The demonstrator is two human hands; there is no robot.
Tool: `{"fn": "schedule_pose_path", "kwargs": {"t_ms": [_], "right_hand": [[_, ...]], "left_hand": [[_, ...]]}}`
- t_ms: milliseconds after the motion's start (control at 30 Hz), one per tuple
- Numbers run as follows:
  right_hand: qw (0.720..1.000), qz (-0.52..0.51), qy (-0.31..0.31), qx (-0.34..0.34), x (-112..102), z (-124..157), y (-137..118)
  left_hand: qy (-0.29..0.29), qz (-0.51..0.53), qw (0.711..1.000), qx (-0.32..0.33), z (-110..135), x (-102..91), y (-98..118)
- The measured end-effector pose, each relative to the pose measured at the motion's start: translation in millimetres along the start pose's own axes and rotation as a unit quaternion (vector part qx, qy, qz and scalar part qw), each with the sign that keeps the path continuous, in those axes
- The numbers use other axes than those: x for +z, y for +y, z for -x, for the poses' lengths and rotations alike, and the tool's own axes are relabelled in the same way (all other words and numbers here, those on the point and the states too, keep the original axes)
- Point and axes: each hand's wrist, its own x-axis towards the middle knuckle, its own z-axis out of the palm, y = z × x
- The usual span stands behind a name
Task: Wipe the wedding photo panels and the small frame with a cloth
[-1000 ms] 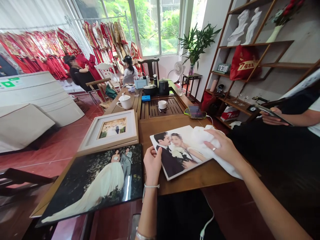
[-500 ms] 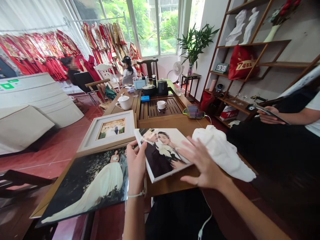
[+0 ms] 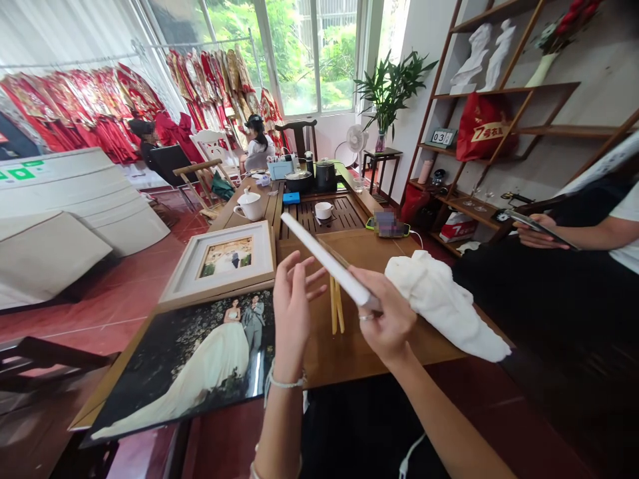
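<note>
Right hand (image 3: 388,320) was clenched on the near end of the photo panel (image 3: 324,258), thumb and fingers pinching its lower corner. A ring showed on one finger. The panel was held clear of the bench (image 3: 359,356) and turned edge-on to the camera, so only its white side showed. The picture face could not be seen.

Long axis ran from the right hand up and away to the left, the far end tilted higher and pointing toward the tea tray (image 3: 344,211). The panel thus lay ahead and leftward of the grasping hand, its whole length out beyond the knuckles.

Left hand (image 3: 292,307) was released, fingers spread and upright, palm turned toward the panel's left face. It stood just beside the panel about midway along. Whether the fingertips touched it could not be told. Only the right hand had a grip. The left was the nearer to the panel's free middle and far end.

Under the panel, two pale wooden strips (image 3: 337,306) lay on the bench between the hands, pointing away from the person. White cloth (image 3: 442,303) lay heaped just right of the right hand, not touching it. Left of the left hand lay a large print (image 3: 190,359), flat, with a framed picture (image 3: 222,259) behind it. At far right a co-worker's hand (image 3: 536,234) was well apart.
</note>
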Motion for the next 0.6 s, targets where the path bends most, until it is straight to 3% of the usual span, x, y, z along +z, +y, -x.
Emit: {"fn": "schedule_pose_path", "kwargs": {"t_ms": [100, 200, 267, 333, 467, 600], "right_hand": [[0.979, 0.003, 0.15, 0.139, -1.7, -14.4, -5.7], [0.943, -0.074, 0.248, 0.211, 0.1, -28.3, -13.3], [0.932, -0.121, 0.255, 0.227, 1.9, -32.5, -15.7], [0.929, -0.138, 0.247, 0.237, 3.0, -30.8, -14.1], [0.924, -0.162, 0.225, 0.263, 1.2, -17.0, -0.9], [0.876, -0.243, 0.222, 0.352, -7.8, -5.1, 14.9]], "left_hand": [[0.069, -0.044, 0.997, -0.005, 10.5, 5.8, -31.2], [0.06, -0.019, 0.993, -0.101, 19.7, 6.5, -56.8], [0.007, 0.05, 0.987, -0.154, 24.4, 5.8, -63.7], [-0.009, 0.098, 0.98, -0.171, 27.8, 5.2, -65.2], [0.029, 0.122, 0.986, -0.106, 30.9, 5.1, -70.9], [0.096, 0.079, 0.991, -0.052, 28.0, 2.8, -82.8]]}}
